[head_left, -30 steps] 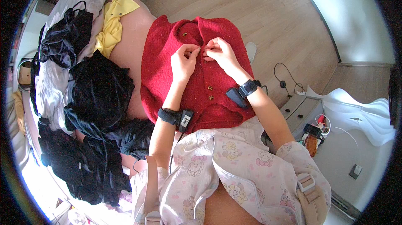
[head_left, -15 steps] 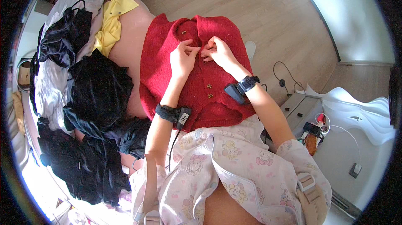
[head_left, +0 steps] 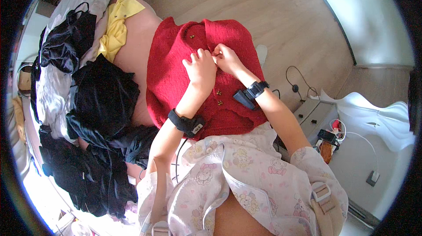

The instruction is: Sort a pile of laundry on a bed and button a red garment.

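Note:
A red knitted cardigan (head_left: 171, 73) is spread over my lap and the bed's edge, its collar away from me. Small dark-gold buttons run down its front: one shows near the collar, two below my hands. Halfway down the front edge, my left hand (head_left: 201, 71) is turned knuckles up, its fingers closed on the knit. Touching it, my right hand (head_left: 228, 61) pinches the same front edge between thumb and fingers. Whatever lies between the fingertips, perhaps a button, is hidden. Each wrist wears a black strapped device.
Black garments (head_left: 103, 99) lie heaped on the pink bed (head_left: 140, 56) at left, with a yellow garment (head_left: 116, 27) beyond. To the right stand a grey drawer unit (head_left: 314, 119) and a white wavy-edged surface (head_left: 373, 117) with chargers and cables. Wooden floor (head_left: 272, 7) stretches ahead.
My left hand has rotated inward and moved right, its back now covering the fingertips, and its forearm has tilted. The right hand has shifted slightly, closing in against the left.

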Action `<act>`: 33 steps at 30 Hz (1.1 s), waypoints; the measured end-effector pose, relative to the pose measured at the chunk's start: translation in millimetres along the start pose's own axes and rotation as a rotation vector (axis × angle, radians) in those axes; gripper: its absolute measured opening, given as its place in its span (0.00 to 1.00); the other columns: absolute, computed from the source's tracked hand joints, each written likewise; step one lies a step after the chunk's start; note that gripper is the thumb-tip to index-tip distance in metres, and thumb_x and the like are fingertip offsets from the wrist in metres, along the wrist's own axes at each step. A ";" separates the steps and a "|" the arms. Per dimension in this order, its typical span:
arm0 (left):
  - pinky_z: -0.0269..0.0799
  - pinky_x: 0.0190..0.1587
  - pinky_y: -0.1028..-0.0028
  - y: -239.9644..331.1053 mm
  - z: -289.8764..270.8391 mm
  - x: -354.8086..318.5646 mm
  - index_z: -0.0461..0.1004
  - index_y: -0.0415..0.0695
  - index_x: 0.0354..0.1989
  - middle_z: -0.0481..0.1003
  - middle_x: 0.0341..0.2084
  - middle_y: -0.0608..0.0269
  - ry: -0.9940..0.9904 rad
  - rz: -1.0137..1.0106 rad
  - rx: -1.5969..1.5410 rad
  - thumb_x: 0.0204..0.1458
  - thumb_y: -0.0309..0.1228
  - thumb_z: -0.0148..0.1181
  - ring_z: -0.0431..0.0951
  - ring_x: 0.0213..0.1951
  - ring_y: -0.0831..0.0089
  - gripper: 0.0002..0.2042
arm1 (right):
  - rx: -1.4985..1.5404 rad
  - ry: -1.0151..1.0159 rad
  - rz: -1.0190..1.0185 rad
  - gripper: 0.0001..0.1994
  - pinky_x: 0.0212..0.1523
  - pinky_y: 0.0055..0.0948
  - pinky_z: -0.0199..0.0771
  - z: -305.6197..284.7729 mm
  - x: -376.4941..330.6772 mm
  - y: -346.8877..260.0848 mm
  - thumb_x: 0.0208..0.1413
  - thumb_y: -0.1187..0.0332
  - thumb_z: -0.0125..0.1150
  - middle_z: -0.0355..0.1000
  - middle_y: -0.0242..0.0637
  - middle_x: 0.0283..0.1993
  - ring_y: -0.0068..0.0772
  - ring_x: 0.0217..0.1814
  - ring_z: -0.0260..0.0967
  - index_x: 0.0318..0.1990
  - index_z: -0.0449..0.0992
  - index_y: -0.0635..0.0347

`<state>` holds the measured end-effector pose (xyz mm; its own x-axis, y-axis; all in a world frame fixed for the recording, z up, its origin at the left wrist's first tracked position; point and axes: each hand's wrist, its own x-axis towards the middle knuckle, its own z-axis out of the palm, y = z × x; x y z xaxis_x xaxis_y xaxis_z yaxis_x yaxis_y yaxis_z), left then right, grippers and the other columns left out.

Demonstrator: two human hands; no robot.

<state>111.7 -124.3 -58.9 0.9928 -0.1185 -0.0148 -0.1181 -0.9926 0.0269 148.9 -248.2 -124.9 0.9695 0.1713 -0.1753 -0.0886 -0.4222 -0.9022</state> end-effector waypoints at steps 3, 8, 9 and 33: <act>0.68 0.45 0.52 3.0 -3.8 7.1 0.70 0.42 0.44 0.71 0.41 0.61 -0.146 0.053 0.088 0.49 0.39 0.59 0.76 0.45 0.65 0.17 | 0.024 0.003 -0.049 0.10 0.36 0.37 0.72 -2.3 -0.2 1.9 0.48 0.70 0.63 0.73 0.46 0.29 0.41 0.33 0.73 0.33 0.68 0.65; 0.67 0.46 0.51 -6.3 -16.0 3.5 0.69 0.40 0.44 0.70 0.42 0.57 -0.153 0.027 -0.110 0.50 0.36 0.58 0.75 0.45 0.61 0.16 | 0.000 -0.023 -0.040 0.10 0.35 0.37 0.72 -2.4 5.3 4.9 0.48 0.69 0.63 0.73 0.45 0.30 0.42 0.32 0.72 0.33 0.69 0.64; 0.67 0.47 0.51 -6.5 -16.3 0.9 0.69 0.39 0.44 0.69 0.42 0.56 -0.132 0.038 -0.147 0.50 0.35 0.58 0.75 0.46 0.60 0.16 | 0.052 -0.066 -0.026 0.11 0.35 0.37 0.72 -2.2 7.0 6.6 0.48 0.69 0.63 0.73 0.45 0.30 0.42 0.33 0.72 0.34 0.69 0.64; 0.61 0.49 0.53 9.4 12.1 0.6 0.69 0.36 0.42 0.69 0.41 0.52 0.096 -0.116 -0.068 0.48 0.33 0.55 0.71 0.46 0.60 0.15 | -0.020 -0.014 -0.158 0.05 0.35 0.32 0.69 -11.1 -7.5 -23.5 0.50 0.75 0.57 0.70 0.42 0.28 0.35 0.31 0.69 0.32 0.67 0.64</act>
<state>111.0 -133.9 -70.8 0.9973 0.0026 0.0734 -0.0046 -0.9952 0.0982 146.3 -249.5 -98.0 0.9677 0.2495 -0.0371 0.0699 -0.4067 -0.9109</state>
